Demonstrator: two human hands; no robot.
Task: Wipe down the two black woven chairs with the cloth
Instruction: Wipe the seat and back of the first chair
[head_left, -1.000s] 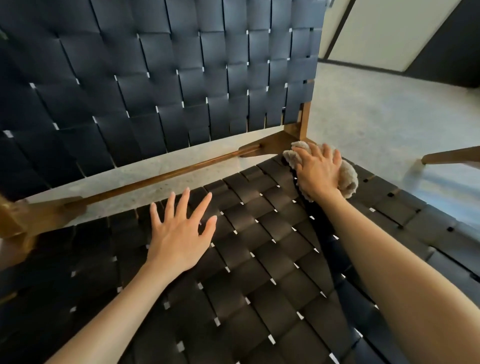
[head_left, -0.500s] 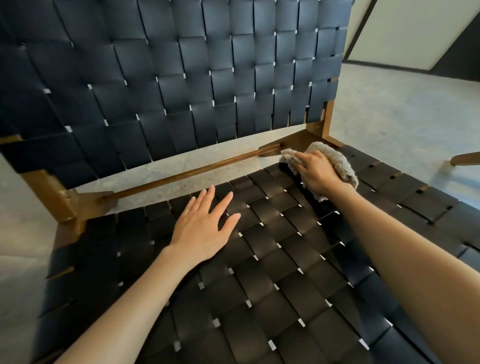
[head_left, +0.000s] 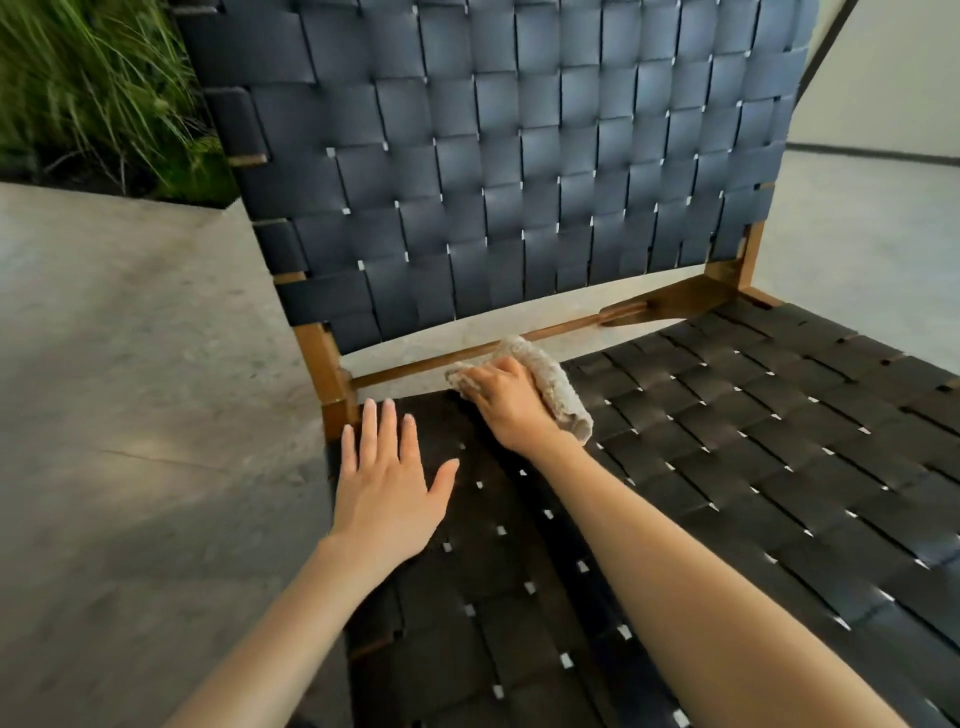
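Your left hand (head_left: 387, 488) lies flat, fingers straight, on the black woven chair seat (head_left: 727, 467), nr its left rear corner. Just beyond, your right hand (head_left: 506, 402) has its grip curled round the beige cloth (head_left: 556, 387), pressed on the seat's back edge by the wooden rail (head_left: 405, 369). Woven backrest (head_left: 519, 171) stands behind; grass (head_left: 93, 88) far left.

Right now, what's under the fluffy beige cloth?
The crumpled beige cloth lies on the black woven chair seat, near its back edge. The right hand grips it from above. What lies directly beneath is covered.
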